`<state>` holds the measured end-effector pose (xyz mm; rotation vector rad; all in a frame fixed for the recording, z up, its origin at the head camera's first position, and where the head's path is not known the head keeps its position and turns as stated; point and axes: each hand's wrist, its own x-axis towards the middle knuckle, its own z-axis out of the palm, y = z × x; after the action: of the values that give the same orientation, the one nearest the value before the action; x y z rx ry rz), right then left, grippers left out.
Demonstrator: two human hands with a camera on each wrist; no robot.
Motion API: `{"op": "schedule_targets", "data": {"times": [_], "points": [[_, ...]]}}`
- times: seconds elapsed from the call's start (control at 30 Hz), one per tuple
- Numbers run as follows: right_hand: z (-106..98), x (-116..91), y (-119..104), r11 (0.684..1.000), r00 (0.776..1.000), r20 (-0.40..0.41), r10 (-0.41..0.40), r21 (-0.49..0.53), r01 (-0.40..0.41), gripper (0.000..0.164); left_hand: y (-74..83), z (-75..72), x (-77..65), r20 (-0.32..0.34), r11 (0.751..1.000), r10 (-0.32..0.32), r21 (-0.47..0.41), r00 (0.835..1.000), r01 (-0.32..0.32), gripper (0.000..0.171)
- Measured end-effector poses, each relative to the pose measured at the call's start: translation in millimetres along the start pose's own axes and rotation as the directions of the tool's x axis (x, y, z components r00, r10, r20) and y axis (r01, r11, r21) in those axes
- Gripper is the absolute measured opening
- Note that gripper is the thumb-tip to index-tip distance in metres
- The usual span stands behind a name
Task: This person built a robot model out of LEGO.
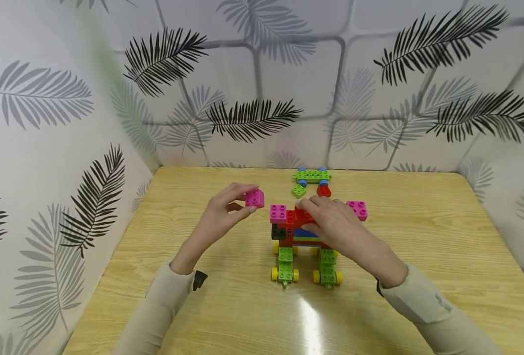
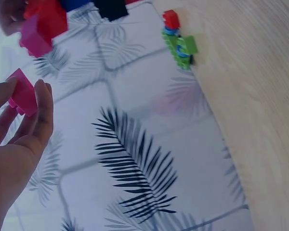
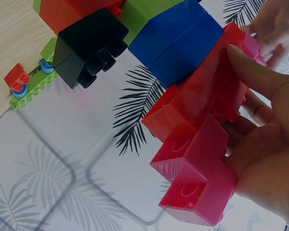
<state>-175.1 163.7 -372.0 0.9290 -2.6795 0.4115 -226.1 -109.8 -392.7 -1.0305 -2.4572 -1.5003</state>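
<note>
My left hand (image 1: pixel 217 217) pinches a pink toy brick (image 1: pixel 254 198) between thumb and fingers, held in the air just left of a brick model. In the left wrist view the same pink brick (image 2: pixel 24 94) shows its studs toward the palm. The model stands on green wheeled bases (image 1: pixel 285 266) with yellow wheels. Its body has blue bricks (image 3: pixel 176 43), a black brick (image 3: pixel 89 48) and a red top. My right hand (image 1: pixel 335 222) grips the red bricks (image 3: pixel 197 94) on top, hiding part of them. Pink bricks (image 1: pixel 278 213) jut out at both ends of the top.
Behind the model, near the table's back edge, lies a green wheeled base (image 1: pixel 313 176) with blue wheels. A small green brick (image 1: pixel 299 191) and a red brick (image 1: pixel 324 191) sit in front of it. A leaf-patterned wall (image 1: pixel 288 88) borders the wooden table (image 1: pixel 191 315).
</note>
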Motion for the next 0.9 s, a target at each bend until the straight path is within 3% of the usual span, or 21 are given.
{"op": "schedule_targets", "data": {"times": [0.17,0.33,0.77,0.9], "points": [[-0.1,0.4,-0.4,1.0,1.0,0.007,0.003,-0.005,-0.003,0.04,15.5,4.4,-5.1,0.049,0.996,0.069,0.046,0.996,-0.071,0.042],[-0.1,0.6,-0.8,1.0,1.0,0.013,0.01,-0.006,-0.01,0.04,19.3,10.5,-5.9,0.065,0.99,0.102,0.086,0.993,-0.108,0.042],[0.4,0.7,-1.5,1.0,0.999,0.028,0.02,-0.002,-0.02,0.041,17.1,18.3,-1.8,0.12,0.978,0.135,0.146,0.984,-0.151,0.041],[0.0,1.0,-1.7,1.0,0.999,0.027,0.021,-0.006,-0.02,0.041,20.2,18.4,0.3,0.144,0.984,0.099,0.136,0.985,-0.118,0.043]]}}
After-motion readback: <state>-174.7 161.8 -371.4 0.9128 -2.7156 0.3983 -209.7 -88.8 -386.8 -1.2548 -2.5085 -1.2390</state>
